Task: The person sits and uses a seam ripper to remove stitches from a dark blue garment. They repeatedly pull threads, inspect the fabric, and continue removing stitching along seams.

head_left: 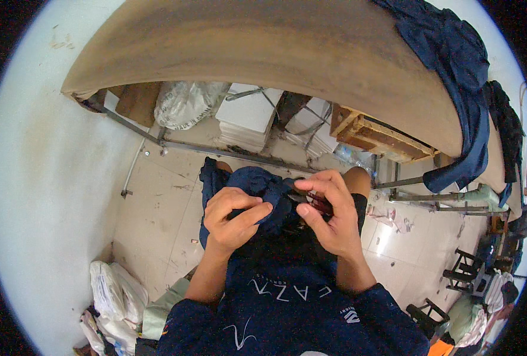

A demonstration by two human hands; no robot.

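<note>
Pinching a fold of the dark blue garment (257,184) in my left hand (233,216), I keep my fingers curled shut over the cloth so the bunched part stays put on my lap, raised up near my chest where I can see it well. My right hand (328,216) is closed too, thumb and fingertips pressed around a small dark tool with a reddish tint (317,203); whether it is a snipper or something else I cannot tell, since my fingers cover most of it. Its tip sits right at the edge of the cloth that the left hand holds taut, so the two hands are nearly touching, with the fabric between them. The rest of the garment hangs down over my knees toward the tiled floor (156,219).

Beyond my hands the brown tabletop (263,53) curves overhead, close in front, and its metal frame (228,151) runs just past my knees, leaving little room to stretch the cloth forward. More dark blue garments (453,71) drape over the table's right end. Under the table sit a stack of white sheets (245,121), a crumpled plastic bag (183,104) and a wooden crate (376,136). White bags (115,296) are heaped by the wall at my left, and dark stools (465,270) stand well off to my right
</note>
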